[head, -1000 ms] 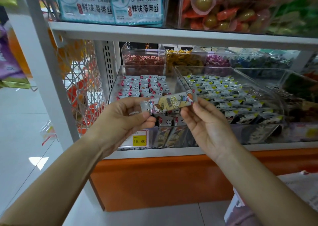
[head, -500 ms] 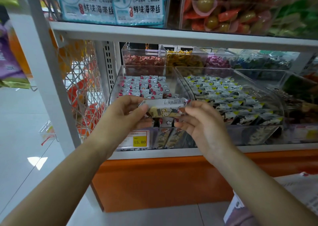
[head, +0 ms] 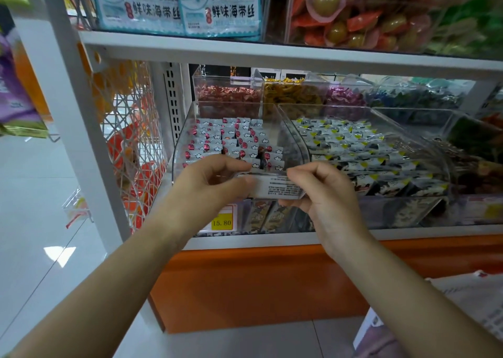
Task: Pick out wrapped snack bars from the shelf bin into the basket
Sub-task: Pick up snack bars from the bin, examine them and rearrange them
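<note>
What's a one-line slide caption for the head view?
Head view: left hand and right hand pinch a wrapped snack bar by its ends, text side toward camera, before the clear shelf bin.

This is a shop, in its loose-sweets and snack aisle. White metal shelving with a perforated upright carries rows of clear plastic bins. The shelf bin at the front left corner holds many identical wrapped pieces, and the neighbouring bin holds another kind. Smaller bins of foil-wrapped sweets line the back edge. A yellow price tag reading 15.80 sits on the shelf's front edge. Printed seaweed-snack packets stand on the shelf above. An orange base panel meets a glossy tiled floor.
</note>
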Demonstrator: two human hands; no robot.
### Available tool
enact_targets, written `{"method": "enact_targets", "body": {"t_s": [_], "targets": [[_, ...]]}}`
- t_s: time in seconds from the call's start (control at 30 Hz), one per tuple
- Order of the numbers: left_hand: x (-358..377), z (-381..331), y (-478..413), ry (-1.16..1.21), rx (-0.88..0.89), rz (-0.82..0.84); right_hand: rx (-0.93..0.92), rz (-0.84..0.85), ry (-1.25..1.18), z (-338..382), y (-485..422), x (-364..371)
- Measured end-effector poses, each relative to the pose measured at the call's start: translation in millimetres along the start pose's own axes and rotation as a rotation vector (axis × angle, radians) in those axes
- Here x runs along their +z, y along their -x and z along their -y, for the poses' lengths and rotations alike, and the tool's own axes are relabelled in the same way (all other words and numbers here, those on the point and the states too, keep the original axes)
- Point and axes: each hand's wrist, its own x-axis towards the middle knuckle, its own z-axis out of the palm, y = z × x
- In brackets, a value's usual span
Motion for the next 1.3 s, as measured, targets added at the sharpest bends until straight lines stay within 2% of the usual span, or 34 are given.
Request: {"method": "enact_targets", "body": {"t_s": [0.4, 0.5, 0.6, 0.8, 0.93, 1.1, 1.17, 1.23, 1.3], "targets": [[-1.6, 1.4, -4.8, 0.189, -0.124, -0.156, -0.002, 0.029, 0.050, 0.9, 5.1, 8.7], [-2.9, 1.6, -4.0, 0.230, -0.129, -0.099, 0.012, 0.013, 0.039, 2.1, 5.7, 9.5], [-1.9, 2.4, -3.1, 0.207, -0.118, -0.045, 0.028, -0.010, 0.035, 2.5, 5.9, 8.7], [0.2, 4.6, -4.6, 0.139, -0.080, -0.139, -0.015, 0.013, 0.077, 0.2, 8.0, 9.4], [-0.4, 5.4, -4.4, 0.087, -0.047, -0.219, -0.040, 0.103, 0.067, -3.1, 6.5, 9.4], [-5.3, 7.2, -8.9, 0.039, -0.080, -0.295, -0.058, 0.281, 0.184, -5.1, 5.2, 7.2], [-6.1, 5.8, -9.3, 0.057, -0.072, -0.243, -0.072, 0.233, 0.144, -1.7, 4.0, 7.7], [-6.6, 0.8, -9.8, 0.004, 0.018, -0.241, -0.098, 0.131, 0.103, 3.8, -1.6, 5.6], [-9.3, 1.2, -20.3, -0.271, 0.174, -0.293, -0.137, 0.023, 0.081, 10.9, -11.8, 1.5]]}}
